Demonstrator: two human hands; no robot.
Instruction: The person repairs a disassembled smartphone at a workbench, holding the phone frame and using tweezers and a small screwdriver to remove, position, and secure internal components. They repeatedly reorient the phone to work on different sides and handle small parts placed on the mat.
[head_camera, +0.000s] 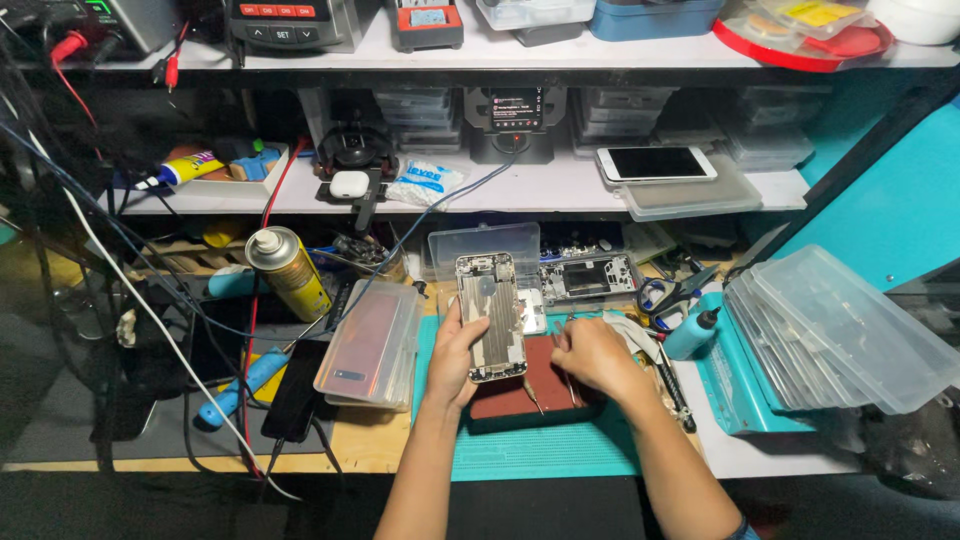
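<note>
The tabletop (380, 455) is crowded, with a green cutting mat (540, 450) at its near edge and a dark red pad (540, 392) lying on the mat. On the right side a stack of clear plastic trays (840, 335) leans across a teal stand. Left of the mat sits a clear box (368, 345) with a pinkish phone inside, and beyond it, toward the back left, a yellow spray can (290, 272) stands tilted.

An opened phone chassis (492, 312), silver and stripped, is over the back edge of the red pad, propped up with its long axis running from the near edge toward the back; its inner side faces up. A second opened phone frame (590, 277) lies crosswise just behind it, beside a clear lidded box (484, 247).

The left hand (455, 355) is curled around the chassis from the left, gripping its lower half. The right hand (592, 357) rests on the red pad just right of the chassis, fingers bent shut on thin metal tweezers (567, 385). Scissors (665, 296) and a small blue bottle (692, 333) lie close to the right.
</note>
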